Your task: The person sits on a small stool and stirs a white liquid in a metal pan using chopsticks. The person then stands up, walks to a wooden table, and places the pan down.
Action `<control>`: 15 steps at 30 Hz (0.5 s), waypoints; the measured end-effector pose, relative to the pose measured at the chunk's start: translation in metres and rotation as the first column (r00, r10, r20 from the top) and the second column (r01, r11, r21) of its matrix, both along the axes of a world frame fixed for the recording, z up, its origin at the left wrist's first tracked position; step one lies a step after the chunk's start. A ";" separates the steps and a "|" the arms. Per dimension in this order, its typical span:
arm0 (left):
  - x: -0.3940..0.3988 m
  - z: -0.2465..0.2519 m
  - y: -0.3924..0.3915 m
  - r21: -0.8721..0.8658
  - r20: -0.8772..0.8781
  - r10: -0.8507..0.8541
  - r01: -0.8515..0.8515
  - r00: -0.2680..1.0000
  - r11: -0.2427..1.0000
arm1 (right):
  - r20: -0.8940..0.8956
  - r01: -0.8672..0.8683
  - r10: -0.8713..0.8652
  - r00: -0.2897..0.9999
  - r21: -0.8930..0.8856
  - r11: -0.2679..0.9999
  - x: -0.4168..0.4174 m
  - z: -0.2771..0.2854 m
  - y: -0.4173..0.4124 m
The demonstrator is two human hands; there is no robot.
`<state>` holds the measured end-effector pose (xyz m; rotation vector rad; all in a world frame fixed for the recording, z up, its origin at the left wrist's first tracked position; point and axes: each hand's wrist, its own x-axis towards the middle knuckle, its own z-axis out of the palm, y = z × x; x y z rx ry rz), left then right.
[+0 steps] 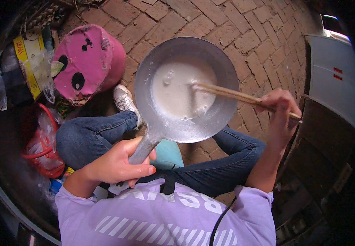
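Note:
My left hand point(122, 163) is wrapped around the handle of a grey metal pan point(226, 67), which is held above my lap. A whitish, milky liquid point(174, 101) with a few bubbles covers the pan's bottom. Slightly blurred, my right hand point(279, 107) grips a pair of wooden chopsticks point(236, 94) near their upper end, to the right of the pan. The chopsticks slant over the rim, and their far tips dip into the liquid near its middle.
A pink stool with a cartoon face point(88, 58) stands at the upper left on the brick floor point(193, 15). Left of it are a yellow-and-white box point(28, 61) and plastic bags. A red basket point(46, 166) lies beside my left knee. A pale cabinet point(334, 77) stands at the right.

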<state>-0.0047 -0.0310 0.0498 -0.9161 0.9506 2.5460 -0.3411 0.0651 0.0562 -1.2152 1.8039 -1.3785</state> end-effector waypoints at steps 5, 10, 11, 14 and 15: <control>0.000 0.000 0.000 -0.014 0.036 -0.012 0.012 0.999 1.000 | 0.019 -0.272 0.271 0.962 0.048 0.961 -0.003 0.012 0.000; -0.001 0.001 0.000 -0.037 0.030 -0.032 0.033 0.999 0.999 | 0.087 0.132 -0.135 0.987 0.038 0.991 -0.011 0.013 0.002; -0.002 0.001 0.000 -0.035 0.023 -0.035 0.036 0.999 0.999 | 0.045 0.192 -0.193 0.980 0.025 0.981 -0.011 0.007 -0.002; -0.003 0.002 -0.003 -0.028 0.003 -0.046 0.046 0.999 0.999 | -0.109 -0.122 0.121 0.987 -0.003 0.993 0.005 -0.003 -0.009; -0.002 0.001 -0.002 -0.031 -0.001 -0.043 0.043 0.999 0.999 | -0.130 -0.188 0.189 0.973 0.017 0.982 0.015 -0.004 -0.013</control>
